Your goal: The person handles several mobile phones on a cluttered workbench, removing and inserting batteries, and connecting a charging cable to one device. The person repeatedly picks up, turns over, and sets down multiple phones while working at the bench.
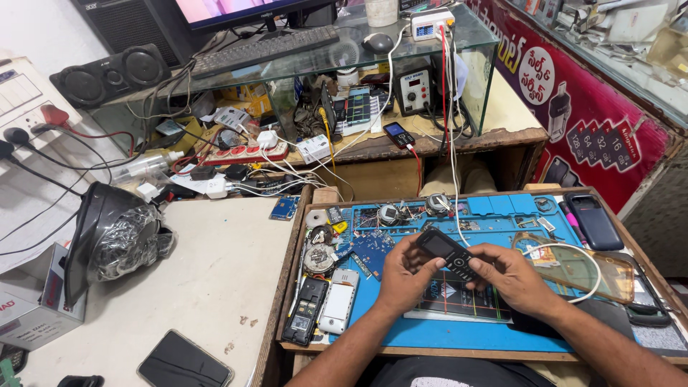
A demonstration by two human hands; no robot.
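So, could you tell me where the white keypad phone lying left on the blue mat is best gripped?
Pinch the white keypad phone across its long side edges, coming from above. It lies flat, and a black phone sits close along its left, so the upper end offers more finger room.

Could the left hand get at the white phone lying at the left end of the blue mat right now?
Probably yes. The white phone lies bare just left of the left hand, nothing over it, but that hand shares the black keypad phone with the right hand and would need to let go.
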